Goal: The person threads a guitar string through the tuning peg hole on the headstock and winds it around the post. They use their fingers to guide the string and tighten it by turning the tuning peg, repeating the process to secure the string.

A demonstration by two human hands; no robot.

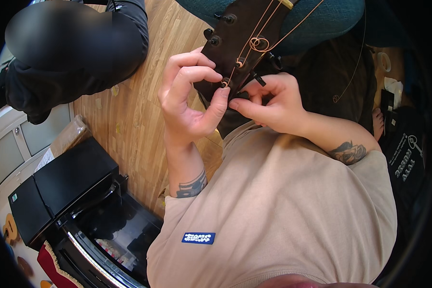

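A dark guitar headstock (233,41) points toward me at the upper middle, with black tuning pegs along both sides. Copper-coloured guitar strings (255,36) run down to its posts, and one of them forms loose coils (260,44) above the headstock. My left hand (189,96) is closed at the lowest string post, thumb and index finger pinching the string there. On the other side of the headstock's end, my right hand (273,101) has its thumb and fingers on a black tuning peg (242,95). Its fingertips are partly hidden behind the headstock.
Teal fabric (321,26) lies under the headstock. A thin loose string (357,62) hangs at the right, its end curled. Another person in dark clothes (125,43) is at the upper left. Glossy black furniture (77,177) stands lower left on the wooden floor (139,120), beside a black bag (408,149) far right.
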